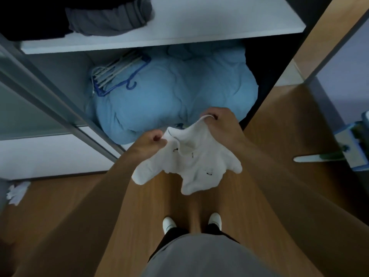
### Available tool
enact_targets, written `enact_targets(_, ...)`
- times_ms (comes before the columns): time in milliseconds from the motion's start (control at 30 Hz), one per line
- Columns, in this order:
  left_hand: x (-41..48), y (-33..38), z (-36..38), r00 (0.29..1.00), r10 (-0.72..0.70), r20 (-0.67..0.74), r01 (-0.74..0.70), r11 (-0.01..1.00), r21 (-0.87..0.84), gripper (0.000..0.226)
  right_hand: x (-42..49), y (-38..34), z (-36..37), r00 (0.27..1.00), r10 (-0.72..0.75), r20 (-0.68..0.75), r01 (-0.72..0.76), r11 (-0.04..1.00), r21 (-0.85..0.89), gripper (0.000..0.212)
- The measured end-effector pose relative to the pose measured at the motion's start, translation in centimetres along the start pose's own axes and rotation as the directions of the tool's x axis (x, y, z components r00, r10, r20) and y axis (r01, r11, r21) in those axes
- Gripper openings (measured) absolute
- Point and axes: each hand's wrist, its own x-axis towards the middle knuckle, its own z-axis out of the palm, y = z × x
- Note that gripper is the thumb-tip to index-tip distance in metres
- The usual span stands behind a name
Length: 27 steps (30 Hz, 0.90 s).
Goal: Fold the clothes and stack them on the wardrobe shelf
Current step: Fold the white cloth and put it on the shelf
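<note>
Shoes: my two white shoes (169,223) stood on the wooden floor (139,206), toes toward the wardrobe.
White garment: the white garment (191,166) hung crumpled in the air between my hands, above the floor and just in front of the wardrobe's lower compartment. It was not folded and had a few small dark marks on the cloth.
Left grip: my left grip (153,142) was clenched on the garment's upper left edge, fingers curled and pinching the fabric.
Right grip: my right grip (221,124) grasped the upper right edge, farther out than the left, with a band of cloth stretched taut at the fingers.
Floor, left: a small crumpled white piece (17,192) lay near the wardrobe base.
Lower compartment: a light blue duvet (179,92) filled it. A bundle of hangers (117,74), pale ones with a blue one, lay on its left side.
Shelf: the white shelf (219,23) ran above the duvet. Grey folded clothes (107,17) sat at its left, with dark clothes (34,19) touching them farther left.
</note>
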Motion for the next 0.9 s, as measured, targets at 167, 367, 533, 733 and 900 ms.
enact_targets(167,0.1,1.0,2.0,0.997,0.061,0.05,-0.056,0.994,-0.09,0.026,0.1,-1.2,-0.4,1.0,0.003,0.012,-0.004,0.994,0.106,0.02)
enact_targets(367,1.2,1.8,1.3,0.966,0.029,-0.258,-0.066,0.989,-0.135,0.015,-0.8,3.7,-1.6,0.981,0.1,0.163,-0.084,0.991,-0.101,0.036)
enact_targets(533,0.8,0.0,0.0,0.949,-0.034,-0.314,0.033,0.999,-0.009,0.015,-1.8,6.5,-0.8,0.956,0.237,0.172,-0.185,0.945,-0.271,0.037)
enact_targets(733,-0.9,-2.4,-0.6,0.914,0.005,-0.406,0.07,0.983,0.17,0.017,-2.1,4.9,0.2,0.997,0.023,0.08,-0.024,0.999,0.023,0.025)
enact_targets(900,-1.4,-2.1,-1.9,0.858,-0.107,-0.501,0.125,0.992,0.001,0.013,-1.2,5.0,1.7,0.989,0.113,0.093,-0.119,0.991,0.061,0.041)
